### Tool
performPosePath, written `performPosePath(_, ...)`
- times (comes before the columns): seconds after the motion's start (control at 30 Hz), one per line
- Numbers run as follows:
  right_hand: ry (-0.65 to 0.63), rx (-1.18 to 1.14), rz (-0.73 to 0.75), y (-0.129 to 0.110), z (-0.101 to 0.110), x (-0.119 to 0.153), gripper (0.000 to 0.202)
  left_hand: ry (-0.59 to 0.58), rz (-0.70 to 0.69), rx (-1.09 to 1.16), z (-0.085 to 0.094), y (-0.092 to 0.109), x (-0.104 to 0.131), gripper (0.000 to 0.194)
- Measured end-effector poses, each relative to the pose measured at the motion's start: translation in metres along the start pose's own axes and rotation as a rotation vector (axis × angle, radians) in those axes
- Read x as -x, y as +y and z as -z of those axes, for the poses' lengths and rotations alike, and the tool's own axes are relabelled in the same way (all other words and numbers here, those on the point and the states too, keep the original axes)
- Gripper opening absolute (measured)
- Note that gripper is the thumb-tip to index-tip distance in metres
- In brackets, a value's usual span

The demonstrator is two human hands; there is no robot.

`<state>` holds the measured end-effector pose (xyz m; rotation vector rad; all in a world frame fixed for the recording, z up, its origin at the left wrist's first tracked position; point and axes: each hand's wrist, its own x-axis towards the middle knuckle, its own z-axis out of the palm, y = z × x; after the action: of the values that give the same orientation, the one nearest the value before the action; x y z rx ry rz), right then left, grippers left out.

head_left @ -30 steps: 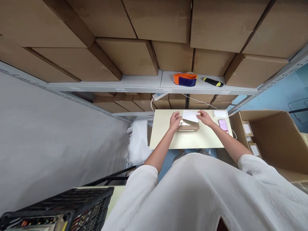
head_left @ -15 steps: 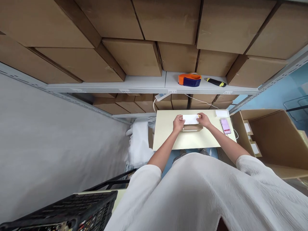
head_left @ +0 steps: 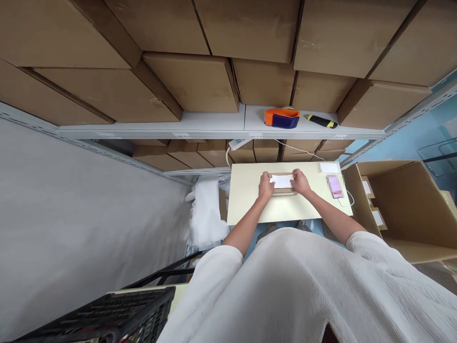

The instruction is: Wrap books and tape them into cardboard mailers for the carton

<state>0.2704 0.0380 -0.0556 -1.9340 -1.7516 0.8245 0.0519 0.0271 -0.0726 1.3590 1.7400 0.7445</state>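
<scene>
The white rectangular paper label (head_left: 282, 181) has dropped onto the small brown cardboard box (head_left: 284, 191), between the fingers; left hand (head_left: 266, 185), nearly closed, pinches one end; right hand (head_left: 300, 182) likewise the other.

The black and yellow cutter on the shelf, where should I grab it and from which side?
Probably best by the thick middle of the cutter's body, pinched from the front and above. It lies flat near the front edge of the shelf, with a box behind it, and its narrow tip points left, towards the orange and blue dispenser.
</scene>
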Motion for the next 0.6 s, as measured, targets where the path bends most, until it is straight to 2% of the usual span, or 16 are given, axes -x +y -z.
performPosePath(0.2, -0.005, 0.166, 0.05, 0.005, -0.01, 0.003, 0.039, -0.029, -0.112, -0.306, -0.001, 0.002, 0.004, 0.032)
performPosePath(0.3, 0.043, 0.31, 0.142, 0.004, -0.013, 0.006, 0.037, -0.015, -0.214, -0.511, 0.003, 0.004, 0.007, 0.031)
performPosePath(0.4, 0.016, 0.401, 0.305, 0.005, -0.015, 0.013, 0.033, -0.095, -0.416, -0.612, 0.008, 0.0, 0.014, 0.047)
performPosePath(0.47, -0.063, 0.414, 0.418, 0.008, -0.017, 0.02, 0.042, -0.205, -0.558, -0.65, 0.01, -0.008, 0.018, 0.061)
performPosePath(0.53, -0.146, 0.433, 0.506, 0.013, -0.021, 0.028, 0.055, -0.295, -0.63, -0.696, 0.011, -0.017, 0.02, 0.07)
performPosePath(0.6, -0.214, 0.472, 0.554, 0.02, -0.025, 0.033, 0.069, -0.358, -0.646, -0.743, 0.01, -0.025, 0.021, 0.081)
